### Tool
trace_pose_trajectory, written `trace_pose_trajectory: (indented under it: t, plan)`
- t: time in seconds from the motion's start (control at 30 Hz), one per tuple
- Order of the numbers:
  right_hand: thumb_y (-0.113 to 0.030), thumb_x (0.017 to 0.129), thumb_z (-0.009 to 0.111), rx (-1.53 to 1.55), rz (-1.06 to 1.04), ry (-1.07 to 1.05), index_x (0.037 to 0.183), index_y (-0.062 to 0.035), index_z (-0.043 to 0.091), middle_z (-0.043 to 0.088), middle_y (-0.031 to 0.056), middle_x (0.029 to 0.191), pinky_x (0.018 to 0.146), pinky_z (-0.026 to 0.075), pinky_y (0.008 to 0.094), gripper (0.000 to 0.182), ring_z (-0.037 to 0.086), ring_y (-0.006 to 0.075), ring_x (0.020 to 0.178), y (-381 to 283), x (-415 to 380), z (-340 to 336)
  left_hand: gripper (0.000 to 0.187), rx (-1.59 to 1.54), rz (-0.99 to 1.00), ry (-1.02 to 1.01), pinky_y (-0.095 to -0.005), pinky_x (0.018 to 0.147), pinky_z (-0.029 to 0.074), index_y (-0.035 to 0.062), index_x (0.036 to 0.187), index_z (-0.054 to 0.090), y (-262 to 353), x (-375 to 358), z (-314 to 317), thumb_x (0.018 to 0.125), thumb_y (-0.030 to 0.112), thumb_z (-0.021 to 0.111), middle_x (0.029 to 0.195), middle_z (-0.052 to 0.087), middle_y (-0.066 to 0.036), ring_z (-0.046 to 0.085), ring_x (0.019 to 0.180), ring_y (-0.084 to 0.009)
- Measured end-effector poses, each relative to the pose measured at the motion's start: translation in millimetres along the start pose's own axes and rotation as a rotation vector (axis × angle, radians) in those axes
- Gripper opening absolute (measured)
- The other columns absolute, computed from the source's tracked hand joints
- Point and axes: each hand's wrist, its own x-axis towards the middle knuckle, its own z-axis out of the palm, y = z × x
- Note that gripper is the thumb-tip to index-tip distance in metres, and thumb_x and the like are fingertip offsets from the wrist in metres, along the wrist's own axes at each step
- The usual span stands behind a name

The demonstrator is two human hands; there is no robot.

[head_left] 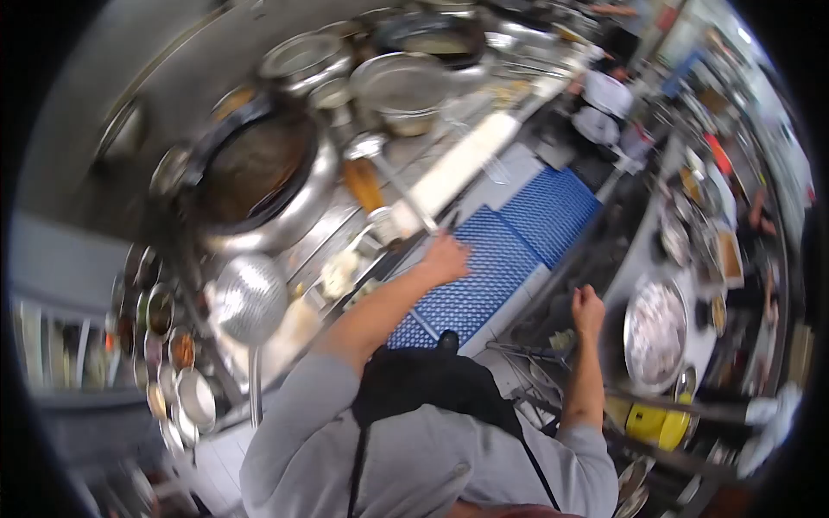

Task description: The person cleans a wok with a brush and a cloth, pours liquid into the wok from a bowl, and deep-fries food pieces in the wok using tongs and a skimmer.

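Ladle [399, 182], handle end at left hand [446, 260]

Silvery long-handled ladle [404, 192], slanting over metal stovetop [321, 235], blurred.

Around the one near wok [226, 128]: one skimmer [250, 298] just below it, one ladle [399, 183] to its right, two bare hands, left hand [446, 259] and right hand [588, 309], and two blue mats [471, 281] farther right, one person in white [606, 95] to its upper right, one big bowl [628, 345] far right.
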Motion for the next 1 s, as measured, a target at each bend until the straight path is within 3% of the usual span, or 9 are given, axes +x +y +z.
trace_pose_trajectory:
  t: [0.07,0.2,0.27,0.47,0.57,0.63,0.7,0.77,1.0]
  plan:
    - [-0.027,0.09,0.062,-0.022,-0.016,0.025,0.08,-0.0063,0.054,0.064,0.0193,0.074,0.064,0.047,0.0525,0.024,0.063,0.0422,0.074,5.2,-0.2,3.8,0.045,0.113,0.119,0.131,-0.0564,0.112,0.025,0.0076,0.108,0.07,-13.8,3.2,18.6,0.088,0.047,0.059,0.11,0.065,-0.017,0.053,0.114,-0.0364]
    - [-0.025,0.089,0.063,0.032,0.021,0.022,0.08,-0.0048,0.055,0.066,0.0185,0.076,0.064,0.049,0.0515,0.024,0.064,0.0409,0.073,-0.3,-2.3,-0.6,0.036,0.176,0.152,-0.129,-0.0522,0.109,0.031,0.0074,0.106,0.069,-33.4,-10.5,23.1,0.087,0.035,0.056,0.108,0.066,-0.018,0.054,0.111,-0.0371]
    - [-0.025,0.089,0.064,0.024,0.042,0.013,0.081,-0.0043,0.056,0.065,0.019,0.074,0.065,0.048,0.0515,0.024,0.064,0.0412,0.074,-0.4,-0.5,-2.4,0.038,0.162,0.088,-0.404,-0.0508,0.108,0.032,0.0041,0.106,0.07,-37.6,-22.9,-5.0,0.086,0.034,0.057,0.114,0.065,-0.025,0.055,0.117,-0.039]
    - [-0.026,0.089,0.064,0.04,0.034,0.018,0.078,-0.0041,0.056,0.065,0.0193,0.073,0.063,0.049,0.0517,0.025,0.063,0.0415,0.071,7.6,0.9,6.0,0.023,0.242,0.19,0.08,-0.0462,0.103,0.038,0.0025,0.1,0.066,-61.1,-47.7,10.8,0.081,0.014,0.059,0.101,0.064,-0.016,0.059,0.102,-0.0378]
    - [-0.027,0.089,0.063,0.021,0.042,-0.003,0.079,-0.0046,0.056,0.065,0.0198,0.073,0.064,0.049,0.0523,0.025,0.064,0.0413,0.071,4.2,0.6,-0.9,0.022,-0.055,0.316,0.153,-0.0438,0.097,0.044,0.0034,0.099,0.064,-16.3,-70.2,0.3,0.079,0.008,0.059,0.096,0.06,-0.016,0.059,0.094,-0.0375]
    - [-0.027,0.089,0.063,0.034,0.044,-0.015,0.08,-0.0049,0.057,0.065,0.0197,0.073,0.064,0.049,0.0522,0.025,0.064,0.0412,0.071,2.8,-0.1,-1.5,0.028,-0.306,0.301,0.052,-0.0457,0.092,0.048,0.0042,0.106,0.063,1.1,-91.1,31.0,0.078,0.01,0.061,0.103,0.06,-0.019,0.059,0.098,-0.0388]
    - [-0.027,0.089,0.063,0.036,0.043,-0.009,0.08,-0.0054,0.057,0.065,0.0193,0.073,0.064,0.049,0.0521,0.024,0.064,0.0407,0.072,4.4,-0.2,1.6,0.029,-0.493,0.27,-0.068,-0.0497,0.089,0.049,0.0046,0.108,0.064,-3.5,-109.3,93.6,0.08,0.011,0.06,0.106,0.064,-0.02,0.061,0.101,-0.0395]
    - [-0.027,0.089,0.063,0.046,0.047,0.002,0.081,-0.0058,0.056,0.065,0.019,0.073,0.064,0.049,0.052,0.023,0.064,0.0401,0.071,5.6,-3.2,1.5,0.029,-0.417,0.111,-0.368,-0.0499,0.088,0.05,0.0033,0.11,0.065,-9.9,-129.2,134.3,0.083,0.012,0.058,0.106,0.067,-0.022,0.063,0.101,-0.041]
    - [-0.027,0.088,0.063,0.053,0.063,0.028,0.081,-0.0062,0.056,0.066,0.0178,0.074,0.063,0.049,0.0516,0.023,0.065,0.0391,0.071,1.3,-3.3,-1.1,0.03,-0.548,-0.398,-0.543,-0.0453,0.088,0.051,0.0028,0.106,0.068,-70.7,-278.0,180.0,0.081,0.019,0.061,0.105,0.068,-0.024,0.065,0.101,-0.039]
